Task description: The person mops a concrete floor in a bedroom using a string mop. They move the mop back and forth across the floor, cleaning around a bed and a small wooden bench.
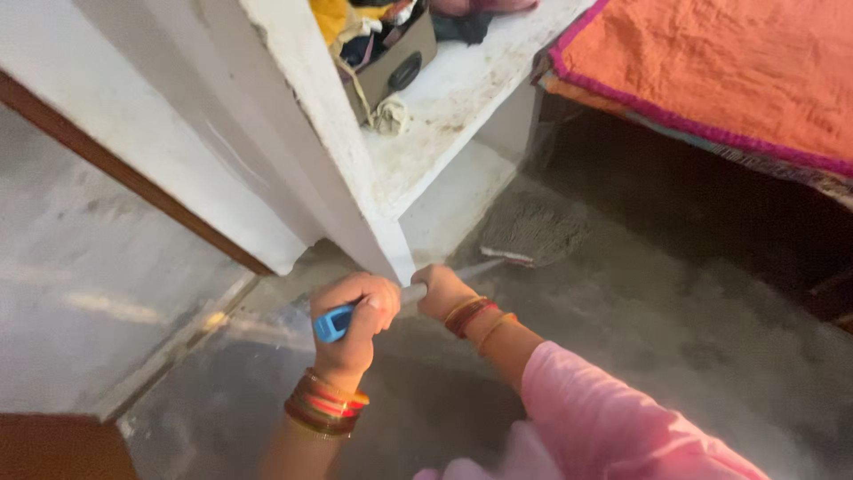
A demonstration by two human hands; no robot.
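Gripping the broom (462, 269) by its handle, the left hand (353, 318) is clamped at the blue end and the right hand (442, 291) is clenched further along; its bristles rest on the grey floor (675, 338) beside the white ledge (444, 107).

broom head (531, 233) on floor (675, 338) below ledge (462, 98), box (391, 62) on ledge, bed (729, 71) right

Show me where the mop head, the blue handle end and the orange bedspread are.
mop head (533, 233), head view, middle of the grey strands on the floor.
blue handle end (330, 324), head view, tip sticking out of the left hand (354, 322).
orange bedspread (737, 62), head view, flat top surface.
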